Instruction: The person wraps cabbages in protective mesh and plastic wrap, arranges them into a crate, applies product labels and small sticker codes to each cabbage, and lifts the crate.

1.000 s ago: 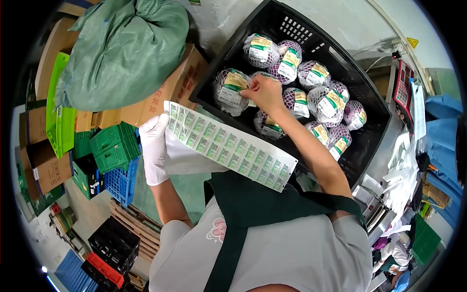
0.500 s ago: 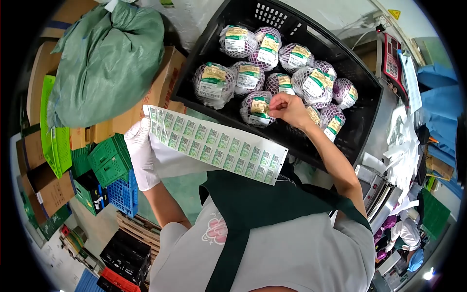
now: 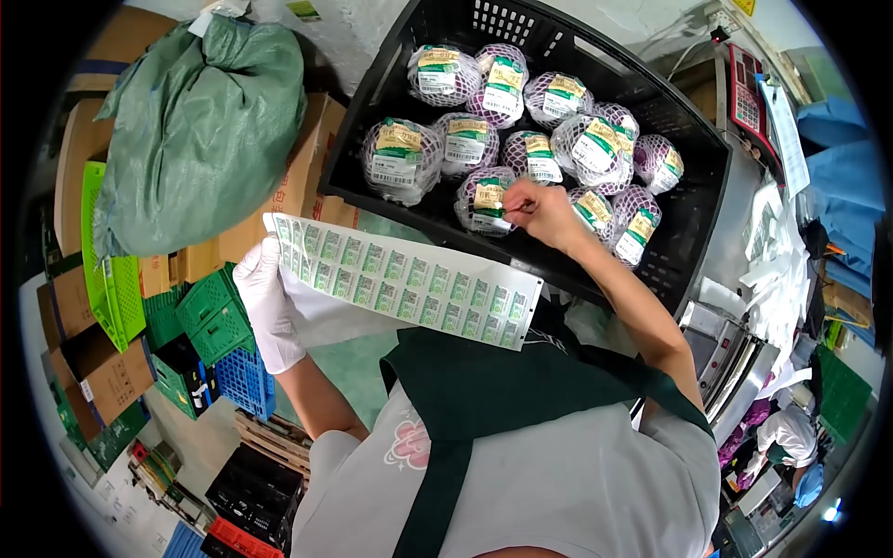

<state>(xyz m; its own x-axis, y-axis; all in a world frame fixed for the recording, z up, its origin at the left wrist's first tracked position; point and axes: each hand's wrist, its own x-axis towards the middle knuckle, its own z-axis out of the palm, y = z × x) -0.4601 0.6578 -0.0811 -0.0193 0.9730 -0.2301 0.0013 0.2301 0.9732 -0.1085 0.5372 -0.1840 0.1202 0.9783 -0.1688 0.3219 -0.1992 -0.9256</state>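
Observation:
My left hand (image 3: 265, 302), in a white glove, is closed on the left end of a sheet of stickers (image 3: 400, 282). Rows of small green-and-white stickers with square codes cover the sheet, which stretches across in front of my apron. My bare right hand (image 3: 547, 216) is over the near side of a black crate (image 3: 684, 288), thumb and finger pinched together at a label on a round purple item (image 3: 477, 212). Whatever lies in the pinch is too small to make out. Several such round purple items, wrapped in white netting and film with gold, green and white labels, fill the crate.
A green sack (image 3: 205, 139) sits on cardboard boxes at the left. Below are a bright green crate (image 3: 110, 270), green crates (image 3: 212, 312) and a blue crate (image 3: 244, 379). A red scale (image 3: 750, 93) stands at right. Another person (image 3: 789, 437) is at lower right.
My right hand has shifted slightly left over the same item's label, still pinched. The left end of the sticker sheet sits a little lower. The view has shifted slightly.

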